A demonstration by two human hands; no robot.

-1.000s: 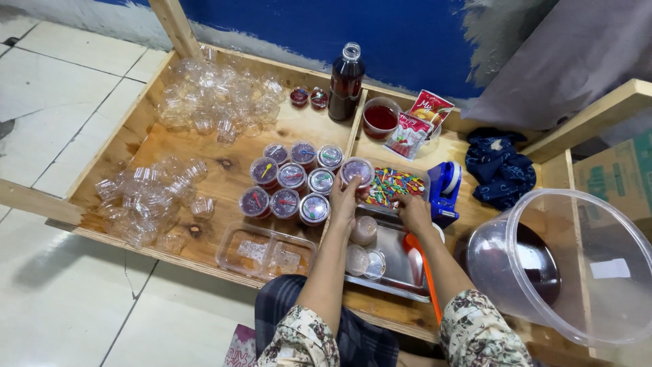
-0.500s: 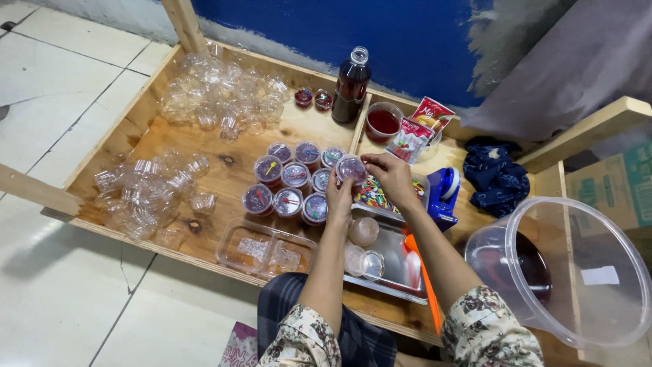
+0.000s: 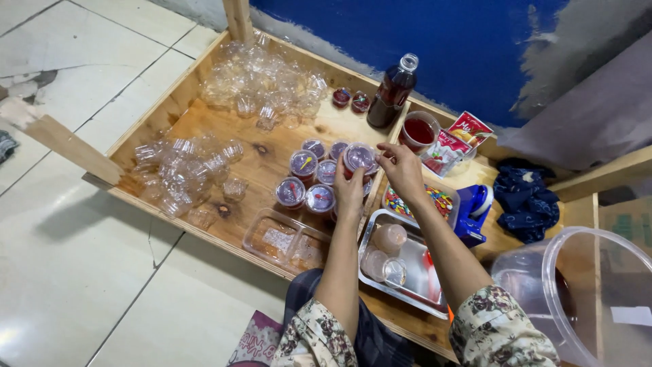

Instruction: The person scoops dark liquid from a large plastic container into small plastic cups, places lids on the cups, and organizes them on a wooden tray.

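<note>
Over tray divider | both grips, left hand and right hand, clamped on lidded cup | filled cups crowd left

Left hand and right hand forward, fingers pinched.

red-yellow sachets, beside red cup

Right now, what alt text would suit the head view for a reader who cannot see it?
Both hands, left hand and right hand, hold a small lidded cup of red filling above a cluster of similar filled cups in a wooden tray, beside heaps of empty clear cups and a dark red bottle.
</note>
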